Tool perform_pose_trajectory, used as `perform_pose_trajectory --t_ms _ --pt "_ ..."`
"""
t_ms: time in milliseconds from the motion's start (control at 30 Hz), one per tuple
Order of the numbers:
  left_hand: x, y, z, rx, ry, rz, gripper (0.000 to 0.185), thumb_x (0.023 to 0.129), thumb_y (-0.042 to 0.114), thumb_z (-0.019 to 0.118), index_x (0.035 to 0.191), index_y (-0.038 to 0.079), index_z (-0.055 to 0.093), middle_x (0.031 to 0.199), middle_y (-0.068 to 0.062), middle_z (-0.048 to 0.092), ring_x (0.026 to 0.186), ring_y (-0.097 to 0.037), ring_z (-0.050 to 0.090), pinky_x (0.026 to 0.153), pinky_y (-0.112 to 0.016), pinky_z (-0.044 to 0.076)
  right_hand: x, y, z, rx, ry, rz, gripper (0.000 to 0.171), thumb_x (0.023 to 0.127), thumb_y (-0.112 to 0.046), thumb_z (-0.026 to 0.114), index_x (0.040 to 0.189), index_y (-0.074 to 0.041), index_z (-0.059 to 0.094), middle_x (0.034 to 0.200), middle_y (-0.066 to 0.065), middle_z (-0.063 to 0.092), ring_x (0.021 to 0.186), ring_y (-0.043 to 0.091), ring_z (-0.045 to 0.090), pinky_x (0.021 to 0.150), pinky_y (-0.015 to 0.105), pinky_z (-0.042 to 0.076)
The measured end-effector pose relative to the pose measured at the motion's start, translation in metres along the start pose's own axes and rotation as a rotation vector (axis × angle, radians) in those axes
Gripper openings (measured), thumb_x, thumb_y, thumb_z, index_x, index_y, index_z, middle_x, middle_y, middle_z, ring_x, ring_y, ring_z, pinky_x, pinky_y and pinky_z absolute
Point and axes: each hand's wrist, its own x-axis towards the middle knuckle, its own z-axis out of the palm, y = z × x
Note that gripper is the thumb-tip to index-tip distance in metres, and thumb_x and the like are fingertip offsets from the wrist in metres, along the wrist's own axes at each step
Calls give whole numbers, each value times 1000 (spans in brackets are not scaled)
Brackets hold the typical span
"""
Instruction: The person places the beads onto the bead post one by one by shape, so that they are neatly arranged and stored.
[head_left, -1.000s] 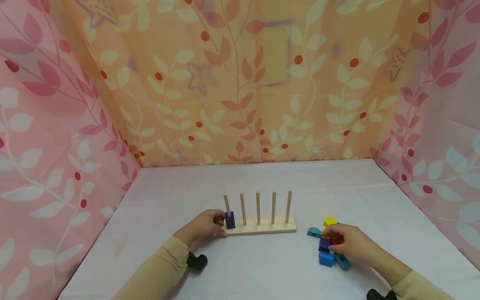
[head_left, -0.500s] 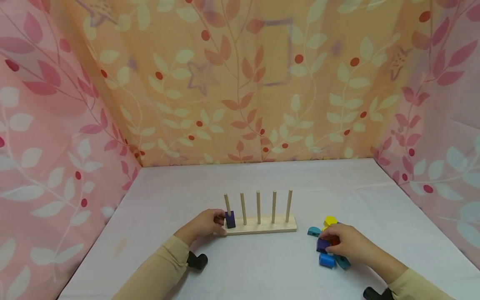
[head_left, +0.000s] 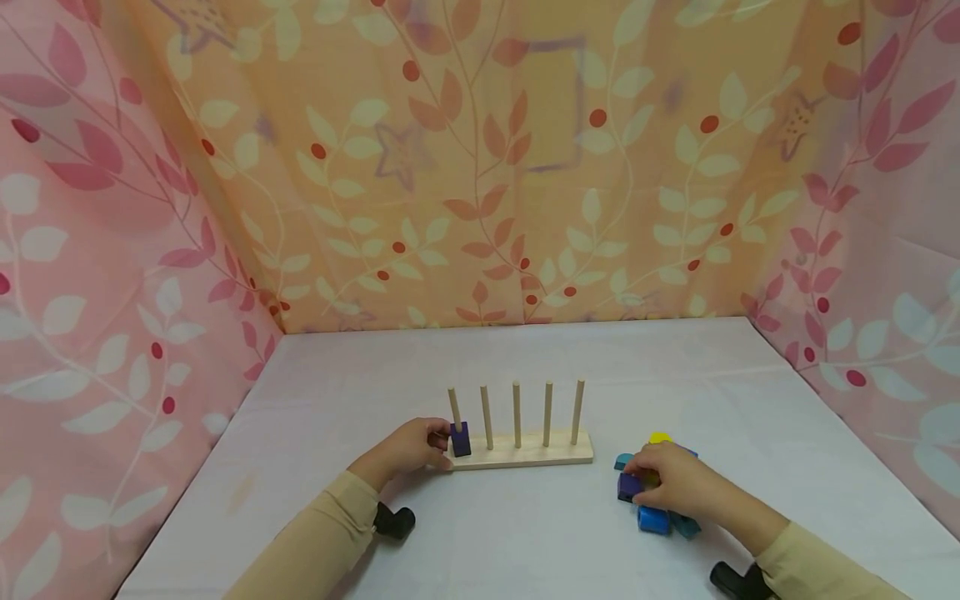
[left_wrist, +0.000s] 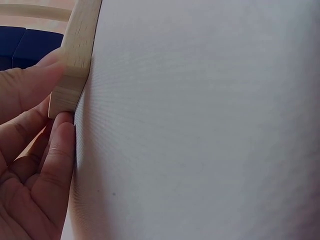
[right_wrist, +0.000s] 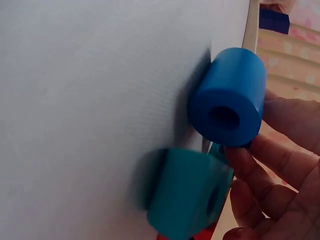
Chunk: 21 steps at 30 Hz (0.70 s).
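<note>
My left hand [head_left: 408,446] holds the left end of a wooden peg board [head_left: 525,454], thumb on the base [left_wrist: 77,65] and fingers against its end in the left wrist view. Purple blocks [head_left: 460,440] sit at the bottom of the leftmost peg; the other pegs are bare. To the right of the board, my right hand [head_left: 678,479] pinches another purple block [head_left: 628,487] between thumb and fingers. Close below that hand lie a blue cylinder [right_wrist: 237,80] with a hole through it and a teal block [right_wrist: 180,195]. The hand partly covers the loose pieces.
A yellow block [head_left: 660,437] and a teal half-round piece [head_left: 622,461] show behind the right hand. Red [right_wrist: 205,234] peeks out under the teal block in the right wrist view. White cloth [head_left: 360,375] covers the table, with patterned curtains [head_left: 480,167] around it.
My right hand has drawn the purple block a little to the left, away from the loose pieces. The left hand and the peg board have stayed in place.
</note>
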Motion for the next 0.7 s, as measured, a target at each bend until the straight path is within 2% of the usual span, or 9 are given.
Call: perform_pose_trajectory --t_ms 100,300,500,600,700 --pt "0 0 0 -5 0 0 42 65 2 79 101 6 59 88 -3 56 83 -16 50 68 -28 43 2 -3 1 -15 -17 -8 27 72 -29 76 95 -19 66 88 -10 56 82 11 49 76 40 46" --pt "-1 0 0 -6 1 -5 41 65 2 79 100 7 59 87 -2 56 82 -16 50 69 -27 42 5 -7 0 22 -7 42 22 73 -19 76 92 -19 63 90 -8 57 86 12 51 79 39 47" --pt "-3 3 -1 -12 -1 -6 45 64 4 80 104 5 59 89 -3 57 84 -16 51 70 -28 43 4 -8 -11 156 54 100 25 74 -16 74 96 -14 62 90 -2 58 81 15 51 72 35 48" --pt "-2 3 -1 -11 3 -8 45 65 4 80 104 6 59 89 -2 57 84 -16 51 70 -28 43 4 -9 -15 243 72 138 30 77 -18 72 105 -14 61 93 2 58 82 18 51 72 35 48" --pt "-2 3 0 -14 3 -7 44 65 3 80 104 6 59 89 -2 57 83 -15 51 69 -27 43 3 -9 -18 309 79 163 36 81 -20 69 115 -14 60 104 7 60 90 22 55 76 38 49"
